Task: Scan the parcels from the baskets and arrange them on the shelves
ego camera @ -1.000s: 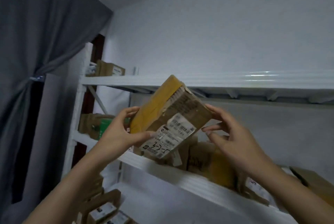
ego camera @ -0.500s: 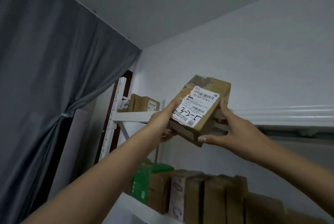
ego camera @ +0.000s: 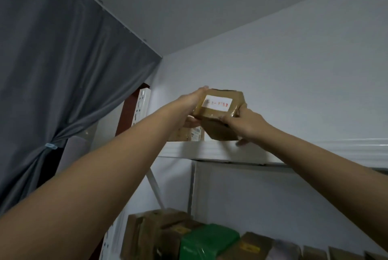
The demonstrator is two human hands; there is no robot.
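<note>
The left hand (ego camera: pixel 192 102) grips the parcel (ego camera: pixel 218 112) at its 9 o'clock, the right hand (ego camera: pixel 243 122) at 4 o'clock (label outward). Its corner touches the top shelf (ego camera: pixel 210 150).

On my feed the parcel (ego camera: pixel 218 131) reads as brown cardboard, mostly matt, and the clear tape wrapped over its front gives a faint sheen. Its label (ego camera: pixel 217 103) is smooth white paper, blown out by the light. The top shelf (ego camera: pixel 210 150) looks like smooth white painted metal, and I get a glossy streak along its edge out to the right. The upright post (ego camera: pixel 142 102) is the same white metal, punched with slots. The curtain (ego camera: pixel 73 70) is grey cloth, soft and matt, hanging in folds. The wall (ego camera: pixel 294 70) is flat matt paint. Lower down, the green parcel (ego camera: pixel 207 240) is shiny, crinkled plastic wrap, and the cardboard parcels (ego camera: pixel 147 234) are dull brown.
</note>
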